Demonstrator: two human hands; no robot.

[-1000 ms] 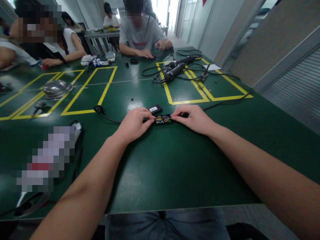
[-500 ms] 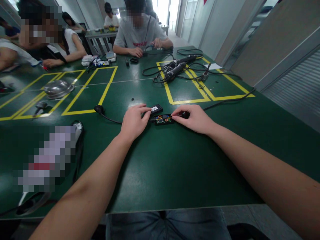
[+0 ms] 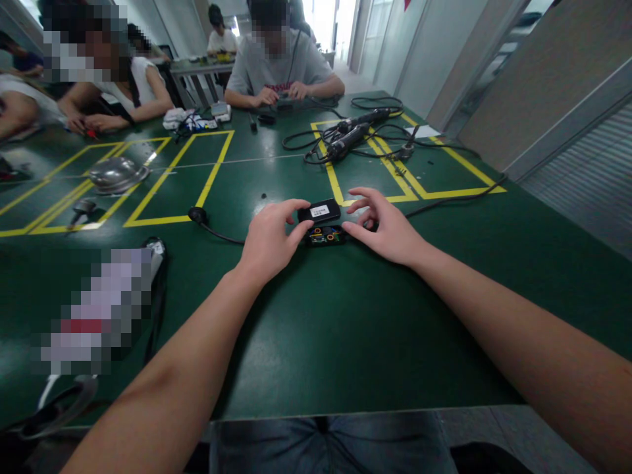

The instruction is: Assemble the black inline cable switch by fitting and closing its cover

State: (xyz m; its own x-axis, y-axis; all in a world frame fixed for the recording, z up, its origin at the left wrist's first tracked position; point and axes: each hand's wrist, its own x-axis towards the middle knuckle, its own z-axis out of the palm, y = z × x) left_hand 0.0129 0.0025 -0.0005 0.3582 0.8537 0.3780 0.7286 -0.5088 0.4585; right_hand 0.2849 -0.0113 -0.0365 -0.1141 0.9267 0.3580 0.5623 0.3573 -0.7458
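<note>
A small black open case (image 3: 326, 236) with coloured wires and copper rings inside lies on the green table between my hands. Just behind it is a black cover (image 3: 320, 211) with a white label, tilted slightly. My left hand (image 3: 276, 237) grips the cover's left end between fingers and thumb. On the right, my right hand (image 3: 382, 227) has its fingers apart, with the thumb tip by the case's right end. A black cable runs left from behind my left hand to a round black plug (image 3: 197, 214).
Power screwdrivers (image 3: 348, 140) with looped cables lie at the back right. A metal bowl (image 3: 117, 175) and a metal part (image 3: 83, 209) are at the left. A strapped, blurred item (image 3: 103, 303) lies near my left forearm. Several people sit around the tables.
My left hand has lifted the cover and moved it right, behind the case. My right hand has opened its fingers and let go of the case's right end.
</note>
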